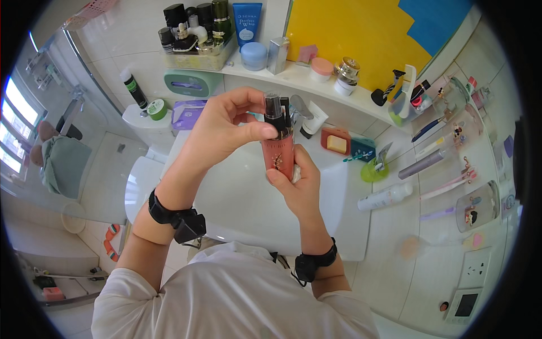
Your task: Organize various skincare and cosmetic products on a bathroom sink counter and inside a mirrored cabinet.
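Observation:
Above the white washbasin I hold a pink bottle upright, with a black pump collar and a smoky clear cap. My left hand grips its top, the thumb on the black collar and the fingers curled behind the cap. Lower down, my right hand is wrapped around the bottle's body, thumb in front. A bit of crumpled white material, perhaps tissue or cotton, shows between that hand and the bottle. The faucet is partly hidden behind the bottle.
A ledge behind the basin carries cosmetic jars, tubes and a bin of bottles. Soap in an orange dish, a green cup and a white spray can line the right side. The toilet is at left.

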Demonstrator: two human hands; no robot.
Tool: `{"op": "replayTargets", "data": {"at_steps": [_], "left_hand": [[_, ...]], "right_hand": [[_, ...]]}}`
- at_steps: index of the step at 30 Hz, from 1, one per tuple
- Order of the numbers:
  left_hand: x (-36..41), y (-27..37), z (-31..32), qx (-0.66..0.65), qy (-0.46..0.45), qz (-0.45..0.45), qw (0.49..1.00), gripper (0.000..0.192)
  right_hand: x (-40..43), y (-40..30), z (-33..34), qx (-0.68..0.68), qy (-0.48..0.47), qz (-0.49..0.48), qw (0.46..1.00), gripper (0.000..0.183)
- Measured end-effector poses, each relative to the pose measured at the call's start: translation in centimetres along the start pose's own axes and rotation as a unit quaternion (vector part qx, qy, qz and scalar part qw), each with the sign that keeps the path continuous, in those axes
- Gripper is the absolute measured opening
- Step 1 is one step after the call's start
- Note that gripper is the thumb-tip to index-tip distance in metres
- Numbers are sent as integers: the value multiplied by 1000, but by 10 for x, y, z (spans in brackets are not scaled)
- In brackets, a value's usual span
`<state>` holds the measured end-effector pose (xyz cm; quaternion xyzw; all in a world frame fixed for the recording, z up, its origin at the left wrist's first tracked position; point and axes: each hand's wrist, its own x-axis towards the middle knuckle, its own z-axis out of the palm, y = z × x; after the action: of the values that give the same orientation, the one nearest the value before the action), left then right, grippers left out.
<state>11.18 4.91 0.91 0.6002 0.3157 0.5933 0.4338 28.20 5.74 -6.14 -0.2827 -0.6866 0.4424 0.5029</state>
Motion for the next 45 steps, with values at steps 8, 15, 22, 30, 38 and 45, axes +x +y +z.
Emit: {"op": "replayTargets", "data": {"at_steps": [8,15,22,30,38,45], "left_hand": [[10,2,9,6,-18,-52,998,22],[16,-16,20,-58,-68,-87,992,28],[19,-36,28,21,-20,-25,999,38],[54,-55,38,250,-80,4,965,46],[139,-92,49,401,-76,178,895,64],[187,-139,58,447,-22,201,871,76]], "right_hand": [[-4,-8,-12,122,-66,62,988,28],[-7,1,-29,30,-61,81,994,33],[43,7,-94,-239,141,-28,960,34],[119,69,-164,-357,276,-28,892,46],[151,108,-173,-468,291,36,834,55],[140,101,-167,-429,330,-33,840,50]]}}
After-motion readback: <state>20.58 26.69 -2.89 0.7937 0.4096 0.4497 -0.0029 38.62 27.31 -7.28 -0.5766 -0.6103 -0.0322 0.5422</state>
